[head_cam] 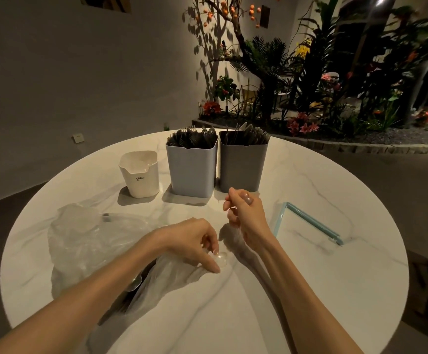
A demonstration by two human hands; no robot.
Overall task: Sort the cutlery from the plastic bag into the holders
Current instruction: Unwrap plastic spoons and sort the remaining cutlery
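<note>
nearest in, the plastic bag (100, 241) lies crumpled on the left of the round marble table (310, 290), mouth turned toward the person so what's left is easy to reach. dark metal cutlery (137, 282) shows under its near fold, beneath the left forearm. the left hand (195, 244) is down at the bag's edge, fingers curled, fingertips pinching a clear plastic spoon (221, 260) whose bowl rests on the table. looks like it's being lifted off the surface. just beyond, the right hand (243, 210) is raised and closed around what seems to be more clear plastic spoons, gathered as a small batch; exactly how many, i can't tell. to its right lies a pale blue zip strip (310, 221). further back stand three holders in a row: the white holder (140, 173) on the left, showing something clear inside, likely the spoons' home; the blue-grey holder (192, 167) packed with forks; the dark grey holder (243, 163) holding more metal pieces. plants beyond.
</note>
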